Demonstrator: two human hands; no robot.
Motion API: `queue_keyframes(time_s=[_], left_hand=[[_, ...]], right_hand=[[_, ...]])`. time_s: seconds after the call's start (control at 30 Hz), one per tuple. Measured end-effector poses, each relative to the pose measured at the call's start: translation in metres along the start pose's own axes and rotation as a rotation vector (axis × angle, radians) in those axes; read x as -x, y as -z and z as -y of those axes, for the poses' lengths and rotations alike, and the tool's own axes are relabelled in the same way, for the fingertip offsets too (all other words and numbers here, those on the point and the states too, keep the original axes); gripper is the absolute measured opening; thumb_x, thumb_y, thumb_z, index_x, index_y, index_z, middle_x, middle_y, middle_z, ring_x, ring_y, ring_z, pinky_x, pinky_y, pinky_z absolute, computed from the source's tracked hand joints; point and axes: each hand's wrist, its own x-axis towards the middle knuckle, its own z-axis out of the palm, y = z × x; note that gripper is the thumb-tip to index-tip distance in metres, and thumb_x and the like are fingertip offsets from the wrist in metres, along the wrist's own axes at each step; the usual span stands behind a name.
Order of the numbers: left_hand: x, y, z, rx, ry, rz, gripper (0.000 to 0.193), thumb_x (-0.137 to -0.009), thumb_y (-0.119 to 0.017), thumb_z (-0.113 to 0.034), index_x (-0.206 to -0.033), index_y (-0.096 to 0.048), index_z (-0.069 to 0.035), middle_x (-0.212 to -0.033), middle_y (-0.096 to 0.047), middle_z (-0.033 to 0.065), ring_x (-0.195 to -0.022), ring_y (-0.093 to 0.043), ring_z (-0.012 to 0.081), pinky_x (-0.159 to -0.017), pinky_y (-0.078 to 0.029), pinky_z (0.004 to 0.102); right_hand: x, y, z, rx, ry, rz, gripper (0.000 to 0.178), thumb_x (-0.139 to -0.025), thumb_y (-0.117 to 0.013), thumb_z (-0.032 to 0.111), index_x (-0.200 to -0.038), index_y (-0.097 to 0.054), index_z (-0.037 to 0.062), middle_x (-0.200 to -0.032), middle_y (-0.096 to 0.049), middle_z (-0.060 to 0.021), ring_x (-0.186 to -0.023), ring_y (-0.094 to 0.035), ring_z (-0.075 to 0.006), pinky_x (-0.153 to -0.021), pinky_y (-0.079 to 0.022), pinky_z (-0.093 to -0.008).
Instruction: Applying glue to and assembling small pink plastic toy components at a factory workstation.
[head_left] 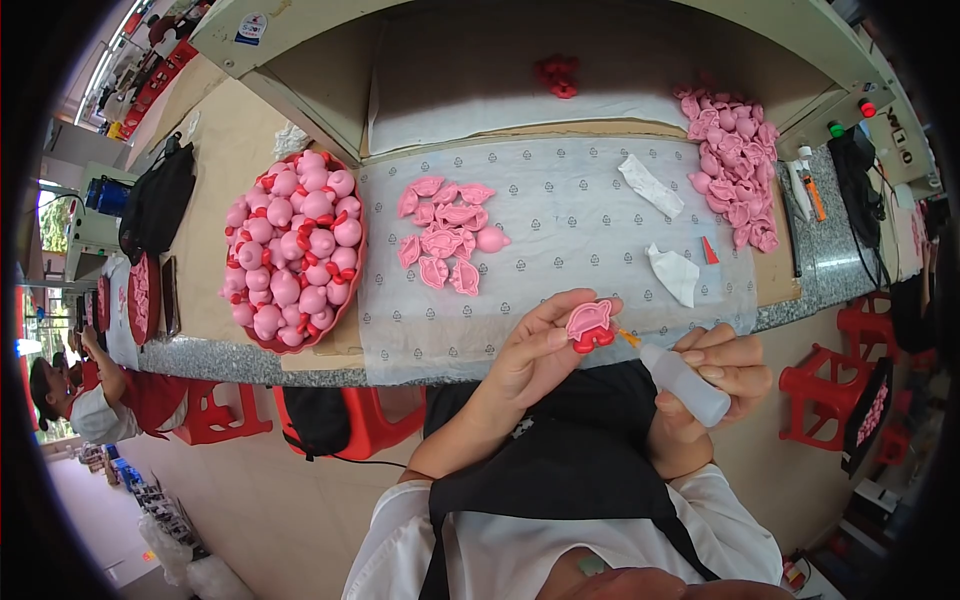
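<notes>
My left hand (535,350) pinches a small pink shell piece (583,317) with a red part (596,339) fitted at its lower edge. My right hand (730,370) grips a translucent white squeeze bottle (687,384), tilted so that its thin orange nozzle (628,337) points at the red part. The nozzle tip looks very close to it; whether they touch I cannot tell. Both hands are just off the table's near edge. Beyond them, a group of loose pink shell pieces (440,235) lies on the printed white sheet (560,270).
A red basket (357,290) at left is heaped with round pink-and-red pieces. More pink pieces (730,160) lie at right. Two crumpled white papers (672,275) and a red scrap (710,250) rest on the sheet. Red parts (557,75) sit under the grey hood (300,120). Red stools (820,385) stand behind.
</notes>
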Motion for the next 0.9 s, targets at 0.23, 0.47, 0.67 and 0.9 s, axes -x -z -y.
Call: queue_keyframes(time_s=[0.23,0.47,0.67,0.9], left_hand=[[-0.0003,0.0,-0.0003,-0.007,-0.007,0.005,0.043,-0.074,-0.055,-0.016,-0.115,-0.043,-0.009,-0.116,-0.043,0.0171,-0.103,-0.044,0.0275,-0.092,-0.029,0.038],[-0.0001,0.0006,0.0001,-0.013,-0.015,0.006,0.044,-0.074,-0.055,-0.018,-0.115,-0.043,-0.009,-0.115,-0.044,0.0169,-0.1,-0.046,0.0277,-0.09,-0.03,0.0394],[-0.0006,0.0001,0.0005,-0.044,-0.027,0.003,0.044,-0.074,-0.055,-0.019,-0.115,-0.042,-0.01,-0.115,-0.044,0.0169,-0.098,-0.047,0.0276,-0.089,-0.032,0.0399],[-0.0002,0.0003,0.0005,-0.04,-0.025,0.014,0.044,-0.074,-0.055,-0.02,-0.115,-0.043,-0.01,-0.115,-0.044,0.0167,-0.099,-0.046,0.0277,-0.089,-0.032,0.0401]], right_hand=[[0.0003,-0.0003,-0.0004,-0.015,0.003,-0.004,0.045,-0.055,-0.075,0.005,-0.085,-0.041,0.0054,-0.08,-0.045,-0.0089,-0.058,-0.046,-0.0145,-0.05,-0.042,-0.0242],[0.0012,-0.0012,0.0025,-0.067,0.027,-0.055,0.044,-0.056,-0.074,0.009,-0.083,-0.04,0.0044,-0.078,-0.044,-0.0089,-0.057,-0.043,-0.0136,-0.046,-0.04,-0.0232],[0.006,-0.0011,0.0035,-0.149,-0.002,0.032,0.049,-0.049,-0.076,-0.001,-0.086,-0.044,0.0032,-0.082,-0.046,-0.0105,-0.061,-0.047,-0.0166,-0.049,-0.042,-0.0261],[0.0067,-0.0057,0.0026,-0.001,-0.007,0.031,0.044,-0.059,-0.075,0.016,-0.081,-0.039,0.0055,-0.073,-0.044,-0.0075,-0.052,-0.041,-0.0118,-0.043,-0.037,-0.0211]])
